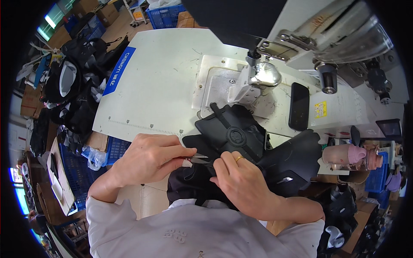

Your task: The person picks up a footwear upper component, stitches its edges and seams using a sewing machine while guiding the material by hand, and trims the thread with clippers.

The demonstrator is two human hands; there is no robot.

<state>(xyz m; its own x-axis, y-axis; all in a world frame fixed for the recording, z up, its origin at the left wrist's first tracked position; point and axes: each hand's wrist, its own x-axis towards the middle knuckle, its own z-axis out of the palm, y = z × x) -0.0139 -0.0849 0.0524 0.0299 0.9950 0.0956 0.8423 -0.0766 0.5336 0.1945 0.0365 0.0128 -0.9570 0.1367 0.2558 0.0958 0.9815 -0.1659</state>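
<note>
Small metal thread snips [200,159] are pinched between the thumb and fingers of my left hand [150,155], their blades pointing right toward the black workpiece. My right hand [241,182], with a ring on one finger, grips the near edge of that black leather-like piece [235,136]. A round stitched patch shows on the piece, and its wide flap spreads to the right. Part of it lies on the white sewing table [150,81], while the rest hangs over the near edge above my lap. My right fingers hide the exact spot where the blades meet the material.
Just beyond the workpiece stands an industrial sewing machine [258,81]. A black phone [299,106] lies to its right, with a pinkish bottle [340,154] farther right. Black sewn pieces [77,90] pile up left of the table, above a blue crate [116,148].
</note>
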